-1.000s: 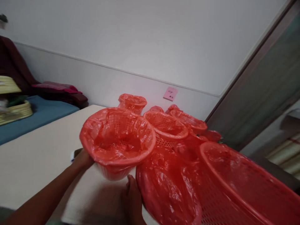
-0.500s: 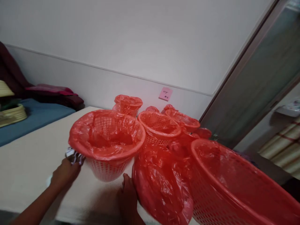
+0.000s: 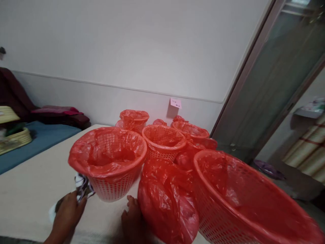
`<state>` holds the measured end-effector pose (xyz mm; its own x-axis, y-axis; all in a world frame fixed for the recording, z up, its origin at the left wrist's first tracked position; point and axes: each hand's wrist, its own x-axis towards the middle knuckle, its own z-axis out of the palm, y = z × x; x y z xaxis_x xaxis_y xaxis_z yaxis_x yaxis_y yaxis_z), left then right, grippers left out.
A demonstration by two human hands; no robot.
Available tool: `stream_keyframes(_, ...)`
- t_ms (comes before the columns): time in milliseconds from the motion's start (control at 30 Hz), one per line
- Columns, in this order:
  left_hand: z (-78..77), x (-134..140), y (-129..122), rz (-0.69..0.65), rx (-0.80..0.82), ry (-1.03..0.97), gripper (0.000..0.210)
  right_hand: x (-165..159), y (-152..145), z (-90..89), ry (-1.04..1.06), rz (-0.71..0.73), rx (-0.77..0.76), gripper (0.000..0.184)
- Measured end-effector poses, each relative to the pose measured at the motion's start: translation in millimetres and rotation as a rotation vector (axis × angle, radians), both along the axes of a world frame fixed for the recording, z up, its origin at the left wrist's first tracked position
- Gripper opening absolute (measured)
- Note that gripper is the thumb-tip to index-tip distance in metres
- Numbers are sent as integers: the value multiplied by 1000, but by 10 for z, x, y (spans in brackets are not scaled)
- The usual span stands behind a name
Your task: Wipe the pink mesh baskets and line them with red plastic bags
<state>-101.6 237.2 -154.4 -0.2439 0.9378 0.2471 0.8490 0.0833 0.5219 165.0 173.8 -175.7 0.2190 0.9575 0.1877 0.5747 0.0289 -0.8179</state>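
My left hand [image 3: 67, 211] is closed around a crumpled dark-and-white item [image 3: 82, 186] that looks like cloth. It is on the table, left of a red mesh basket [image 3: 113, 184] whose rim wears a red plastic liner. A small white piece [image 3: 52, 211] shows at that hand's outer side. Between this basket and a bulging red plastic bag [image 3: 167, 203] rests my right hand [image 3: 132, 217], low over the tabletop. Its fingers are loosely bent and somewhat apart, with nothing visible in them. Part of its palm side is hidden.
A large lined red basket [image 3: 215, 200] stands at right. Further red baskets, such as a lined one [image 3: 164, 154], and bags fill the back of the cream table [image 3: 35, 176]. A pink note [image 3: 175, 102] hangs on the wall. Left are a blue cloth [image 3: 50, 130] and woven boxes [image 3: 15, 140].
The view has shifted, so the baskets appear slightly further left. More of the item in my left hand shows. The pink note now tilts out from the wall.
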Motion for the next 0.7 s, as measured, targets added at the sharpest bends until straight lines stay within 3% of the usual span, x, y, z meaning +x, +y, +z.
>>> stream_keyframes(233,147,48,-168,-44,79,-156,48,9,-102,178,57,109,-95,35)
stream_keyframes(367,359,216,-556,-29,130,-320,74,57,-257,125,173,171,-36,57)
stream_keyframes(433,596,396,-827,-66,145,-410,81,106,-373,191,303,153,13,71)
stream_keyframes(467,769,496,-972,-125,166,-555,87,130,-440,298,389,151,30,76)
stream_keyframes(500,978,593,-1118,-160,204,-684,89,153,-509,468,473,147,53,80)
stream_keyframes(567,1483,750,-1386,-199,300,-843,85,182,-647,994,639,221,69,88)
stream_keyframes(700,2518,858,-1726,-323,502,-806,92,169,-847,2392,571,327,472,81)
